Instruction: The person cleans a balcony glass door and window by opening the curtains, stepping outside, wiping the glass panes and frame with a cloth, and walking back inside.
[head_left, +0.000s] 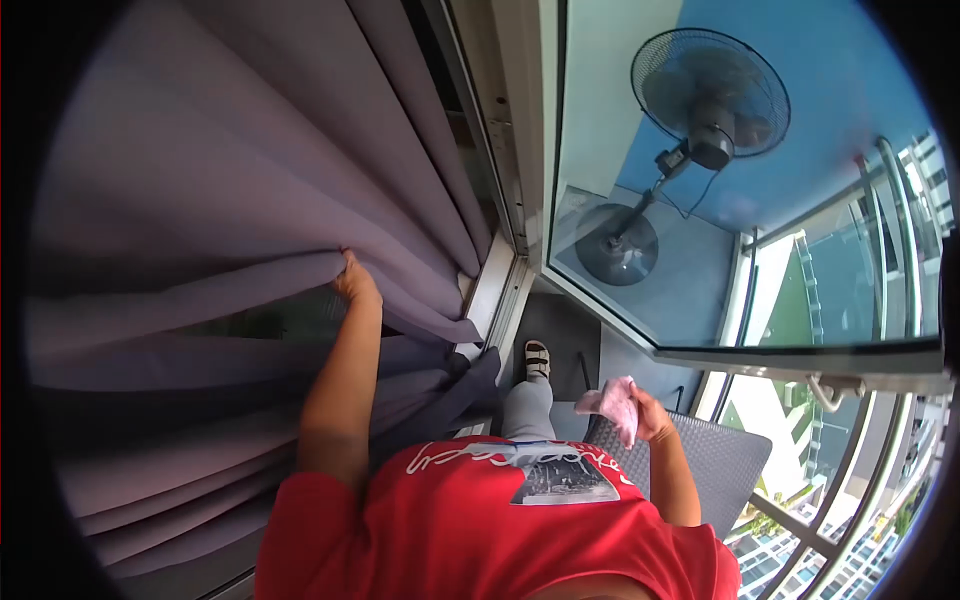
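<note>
My left hand (356, 280) is closed on the edge of a long mauve curtain (220, 170), which hangs in folds across the left side of the head view. A gap shows between this part and the darker curtain folds (250, 400) below it. Out to the right, my right hand (654, 415) grips a crumpled pink cloth (615, 405) whose loose end hangs from the fingers. Below the cloth is a grey woven-pattern tabletop (715, 460). My fingertips on the curtain are partly hidden by its fold.
A glass door or window panel (655, 350) in a white frame stands at the right, with a black pedestal fan (710, 95) seen through it. A handle (835, 390) sits on the frame. The door track (510, 300) runs beside my sandalled foot (537, 360). Railings (890, 230) edge the balcony.
</note>
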